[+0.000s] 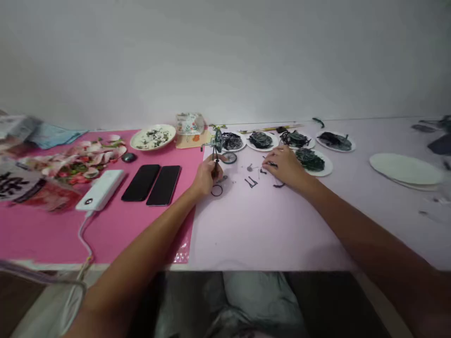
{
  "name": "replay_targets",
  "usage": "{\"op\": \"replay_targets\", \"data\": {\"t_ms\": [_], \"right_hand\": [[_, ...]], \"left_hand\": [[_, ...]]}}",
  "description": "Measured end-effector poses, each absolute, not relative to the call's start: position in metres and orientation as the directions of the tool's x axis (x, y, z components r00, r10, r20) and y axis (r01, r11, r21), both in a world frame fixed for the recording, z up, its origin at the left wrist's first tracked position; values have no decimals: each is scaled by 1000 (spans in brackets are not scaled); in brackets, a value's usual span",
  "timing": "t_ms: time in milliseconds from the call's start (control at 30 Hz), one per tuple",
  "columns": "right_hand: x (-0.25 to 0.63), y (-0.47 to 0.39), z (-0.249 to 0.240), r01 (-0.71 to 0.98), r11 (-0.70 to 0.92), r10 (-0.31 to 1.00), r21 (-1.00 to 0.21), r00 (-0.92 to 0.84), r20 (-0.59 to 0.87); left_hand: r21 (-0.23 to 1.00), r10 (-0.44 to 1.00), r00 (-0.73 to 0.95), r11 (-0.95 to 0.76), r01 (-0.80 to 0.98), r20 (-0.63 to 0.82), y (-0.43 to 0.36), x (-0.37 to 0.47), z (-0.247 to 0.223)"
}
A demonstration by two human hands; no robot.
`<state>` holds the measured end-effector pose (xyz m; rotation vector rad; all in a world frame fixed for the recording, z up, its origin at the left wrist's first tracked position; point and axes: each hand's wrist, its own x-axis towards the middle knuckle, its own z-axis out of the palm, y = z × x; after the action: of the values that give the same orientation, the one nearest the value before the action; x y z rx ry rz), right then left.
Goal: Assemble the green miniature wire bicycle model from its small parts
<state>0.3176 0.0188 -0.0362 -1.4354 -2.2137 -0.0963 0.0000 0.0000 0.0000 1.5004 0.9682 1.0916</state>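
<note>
My left hand [207, 174] is closed round the dark lower part of a small model assembly [217, 142], which stands upright above the fingers with a round green-grey wheel at its top. Just behind that hand a spoked wheel [229, 157] lies flat, and a thin black ring [216, 190] is in front of it. My right hand [284, 164] rests low over the white table, fingers bent together near small dark parts; what its fingertips hold, if anything, is too small to name. Between the hands lie a forked black piece [251, 182] and a small grey disc [250, 167].
Paper plates with dark parts, one a front plate [326, 163], line the back. Stacked white discs [407, 169] are at right. On the pink mat [141, 239] lie two phones [164, 185], a power bank [100, 190] with cable, a bowl [169, 133] and scraps.
</note>
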Motion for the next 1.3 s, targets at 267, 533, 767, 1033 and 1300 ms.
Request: {"op": "replay_targets", "data": {"t_ms": [267, 533, 767, 1033, 1300], "right_hand": [[311, 18, -33, 836, 500, 758, -226, -297, 581], [301, 13, -25, 829, 495, 678, -260, -181, 712], [301, 12, -20, 830, 477, 629, -287, -95, 771], [297, 9, -17, 824, 478, 620, -305, -71, 781], [297, 9, -18, 812, 508, 595, -288, -89, 799]], "left_hand": [[974, 937, 294, -217, 70, 188, 4, -2, -4], [980, 932, 325, -190, 56, 162, 8, -5, -9], [990, 949, 297, -131, 53, 110, 14, -8, -3], [981, 952, 237, 185, 63, -194, 35, -37, 21], [915, 890, 226, 361, 180, -395, 47, -59, 25]]}}
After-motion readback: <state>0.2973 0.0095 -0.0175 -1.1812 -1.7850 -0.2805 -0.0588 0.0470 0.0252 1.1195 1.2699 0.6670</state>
